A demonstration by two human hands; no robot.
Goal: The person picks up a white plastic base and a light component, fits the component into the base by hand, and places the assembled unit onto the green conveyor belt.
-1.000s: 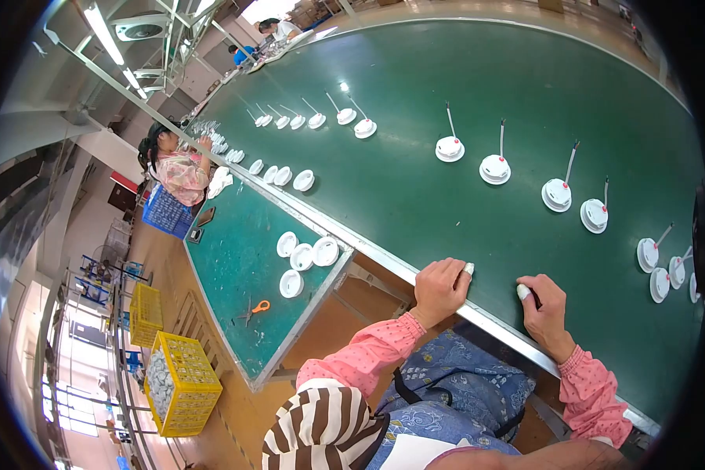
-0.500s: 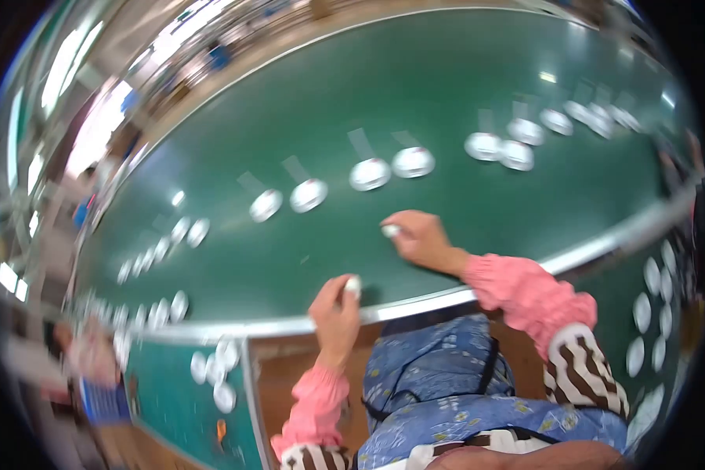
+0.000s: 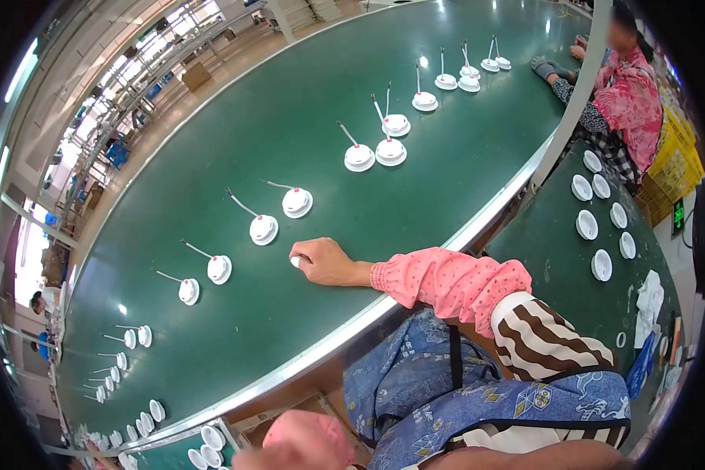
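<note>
My right hand (image 3: 321,261) is over the near part of the green work table (image 3: 352,227), its fingers curled together. A small white piece (image 3: 295,261) shows at its fingertips; whether it is held or worn I cannot tell. Nearest to this hand are two round white lamp fittings, one (image 3: 264,230) to the upper left and one (image 3: 297,203) above, each with a cable and a red spot. My left hand (image 3: 270,458) is low at the bottom edge, smeared by motion and partly behind its pink sleeve (image 3: 309,437).
More lamp fittings (image 3: 359,157) trail along the table in both directions. White round housings (image 3: 587,225) lie on a green side table (image 3: 540,243) at right, with a white cloth (image 3: 648,301). A co-worker (image 3: 630,102) sits at the far right behind a pale post (image 3: 576,110).
My left hand has dropped from the table's front edge to the bottom of the view. The camera has turned, so the table now slants. My right hand stays over the table, fingers curled.
</note>
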